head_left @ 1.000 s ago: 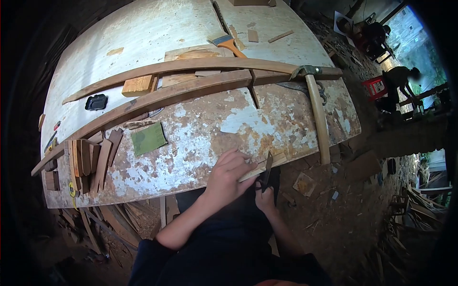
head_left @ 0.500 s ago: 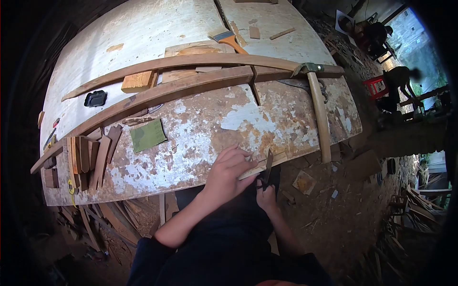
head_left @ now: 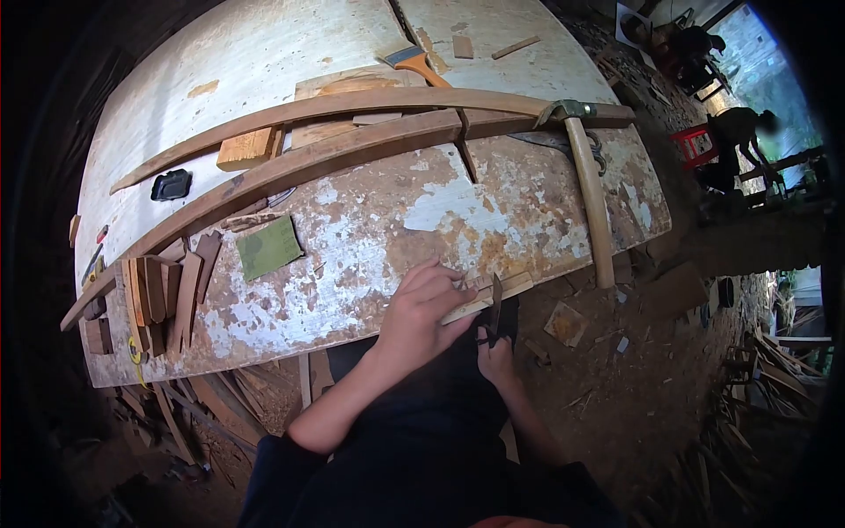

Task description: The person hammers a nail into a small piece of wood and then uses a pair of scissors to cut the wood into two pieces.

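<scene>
At the near edge of the worn workbench (head_left: 352, 255), my left hand (head_left: 424, 308) is closed on a thin, pale wood strip (head_left: 519, 282), pressing it down with the thumb underneath. The strip reaches out to the right along the bench edge. My right hand (head_left: 496, 358) grips the black handle of a knife (head_left: 496, 299), just below the edge. Its narrow dark blade points up and crosses the strip, right of my left fingers. Whether the blade has cut into the wood is too small to tell.
A hammer (head_left: 588, 194) rests across long curved wooden beams (head_left: 334, 150). A green sandpaper piece (head_left: 270, 248), a black tray (head_left: 171, 185), a paintbrush (head_left: 414, 63) and wood blocks (head_left: 151, 290) lie on the bench. Another person (head_left: 738, 145) bends over at far right.
Both hands keep their grip, with the blade still across the strip. The view has shifted slightly; the hands show little other movement.
</scene>
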`<move>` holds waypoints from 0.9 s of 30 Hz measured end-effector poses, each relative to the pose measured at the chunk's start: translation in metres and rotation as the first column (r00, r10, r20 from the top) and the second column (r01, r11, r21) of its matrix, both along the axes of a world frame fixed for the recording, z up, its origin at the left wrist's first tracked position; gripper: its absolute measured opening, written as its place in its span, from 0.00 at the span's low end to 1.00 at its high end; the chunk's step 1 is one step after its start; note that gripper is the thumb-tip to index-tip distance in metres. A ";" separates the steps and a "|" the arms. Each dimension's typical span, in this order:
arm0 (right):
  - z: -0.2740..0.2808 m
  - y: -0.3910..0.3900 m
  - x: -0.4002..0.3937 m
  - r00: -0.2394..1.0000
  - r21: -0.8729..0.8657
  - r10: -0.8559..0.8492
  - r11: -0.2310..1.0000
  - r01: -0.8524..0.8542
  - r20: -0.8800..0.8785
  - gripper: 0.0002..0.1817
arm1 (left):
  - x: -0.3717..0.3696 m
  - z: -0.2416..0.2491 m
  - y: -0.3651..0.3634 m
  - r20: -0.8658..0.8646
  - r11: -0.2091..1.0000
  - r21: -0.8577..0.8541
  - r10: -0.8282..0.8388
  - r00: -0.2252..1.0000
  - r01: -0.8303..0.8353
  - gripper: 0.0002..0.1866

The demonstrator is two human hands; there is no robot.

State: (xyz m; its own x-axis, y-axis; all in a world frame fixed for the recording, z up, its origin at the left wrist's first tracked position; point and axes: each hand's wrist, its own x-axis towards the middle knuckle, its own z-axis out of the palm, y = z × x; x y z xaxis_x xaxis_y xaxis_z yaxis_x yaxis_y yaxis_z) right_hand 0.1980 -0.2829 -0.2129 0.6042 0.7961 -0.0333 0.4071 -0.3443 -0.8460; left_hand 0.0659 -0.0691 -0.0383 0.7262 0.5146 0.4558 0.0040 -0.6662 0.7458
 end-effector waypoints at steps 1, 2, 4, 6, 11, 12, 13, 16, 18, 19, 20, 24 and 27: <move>0.010 0.007 0.003 1.000 -0.030 0.018 0.999 -0.017 0.011 0.20 | 0.002 0.000 0.002 -0.003 1.000 0.011 0.006 1.000 -0.006 0.17; 0.021 0.010 0.003 0.999 -0.073 0.031 0.997 -0.031 0.010 0.20 | 0.001 0.001 0.002 -0.016 1.000 0.009 0.007 1.000 -0.007 0.17; 0.013 0.007 0.001 0.998 -0.064 0.035 0.997 -0.032 0.046 0.19 | 0.001 0.001 0.002 -0.021 1.000 0.019 -0.001 1.000 0.001 0.17; -0.026 -0.002 0.003 0.992 0.027 0.028 0.999 -0.032 0.120 0.18 | 0.001 0.000 0.002 -0.004 1.000 0.030 0.001 1.000 -0.001 0.17; 0.023 0.014 -0.001 0.995 -0.013 0.028 1.000 -0.027 0.101 0.16 | -0.003 0.000 -0.007 -0.028 1.000 -0.015 0.013 1.000 -0.014 0.17; 0.007 0.017 0.006 0.990 0.001 0.055 0.998 -0.056 0.128 0.16 | 0.001 0.002 -0.001 -0.023 1.000 0.003 0.011 1.000 -0.011 0.16; -0.022 0.010 0.007 0.987 0.085 0.025 0.996 -0.039 0.159 0.14 | 0.001 -0.003 0.000 -0.004 1.000 0.031 0.004 1.000 -0.004 0.17; 0.007 0.019 -0.003 0.994 0.096 -0.043 0.995 0.033 0.102 0.13 | 0.000 0.001 -0.001 -0.008 1.000 -0.010 0.007 1.000 -0.007 0.18; 0.026 0.024 -0.007 0.982 0.027 -0.013 1.000 0.008 0.190 0.15 | -0.001 0.000 0.000 -0.035 1.000 -0.002 -0.005 0.999 0.005 0.19; 0.005 0.020 -0.001 0.983 0.044 -0.006 0.999 -0.002 0.186 0.15 | 0.001 0.002 0.002 -0.036 1.000 0.012 -0.011 0.999 0.012 0.18; -0.015 0.015 -0.002 0.984 0.061 -0.003 0.998 -0.008 0.175 0.15 | -0.001 0.005 0.002 -0.044 0.999 0.026 -0.022 0.999 0.023 0.17; 0.007 0.023 -0.005 0.995 0.062 -0.057 0.997 0.052 0.086 0.14 | 0.001 0.000 0.002 -0.023 1.000 0.022 -0.007 1.000 0.007 0.17; 0.017 0.022 0.001 0.979 -0.018 0.040 0.999 -0.038 0.202 0.15 | 0.000 0.003 0.000 -0.039 1.000 -0.020 -0.013 0.999 0.012 0.17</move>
State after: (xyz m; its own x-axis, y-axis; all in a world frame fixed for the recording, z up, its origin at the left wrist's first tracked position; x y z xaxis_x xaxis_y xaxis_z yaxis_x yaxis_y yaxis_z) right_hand 0.1992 -0.2610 -0.1964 0.5682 0.8195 0.0750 0.5825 -0.3361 -0.7400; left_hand 0.0657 -0.0691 -0.0355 0.7498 0.5138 0.4169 0.0248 -0.6514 0.7583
